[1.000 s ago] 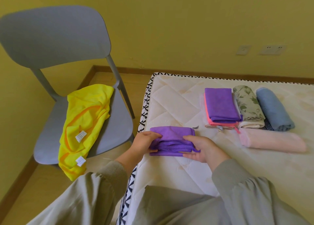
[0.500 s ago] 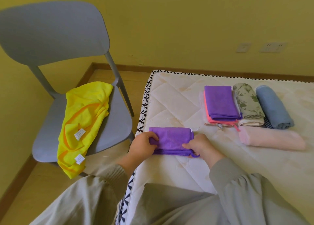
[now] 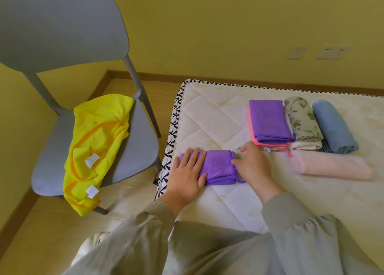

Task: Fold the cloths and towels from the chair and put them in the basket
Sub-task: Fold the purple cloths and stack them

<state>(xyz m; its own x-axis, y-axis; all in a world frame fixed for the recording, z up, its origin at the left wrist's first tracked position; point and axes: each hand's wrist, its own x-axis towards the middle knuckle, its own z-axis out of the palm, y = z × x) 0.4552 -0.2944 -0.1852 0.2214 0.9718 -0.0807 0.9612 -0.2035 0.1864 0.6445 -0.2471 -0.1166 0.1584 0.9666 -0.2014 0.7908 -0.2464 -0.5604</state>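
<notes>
A folded purple cloth (image 3: 219,166) lies near the left edge of the white mattress (image 3: 207,121). My left hand (image 3: 188,172) lies flat on its left half with straight fingers. My right hand (image 3: 252,163) touches its right edge with loosely extended fingers. Yellow cloths (image 3: 95,146) lie crumpled on the seat of the grey chair (image 3: 135,150) to the left. No basket is in view.
Farther back on the mattress lie folded items: a purple cloth on a pink one (image 3: 269,121), a leaf-print roll (image 3: 302,121), a blue roll (image 3: 332,127) and a pale pink towel (image 3: 332,166). The yellow wall stands behind.
Both hands have let go of the purple cloth's ends. The left hand now lies flat on it and the right has opened at its right edge.
</notes>
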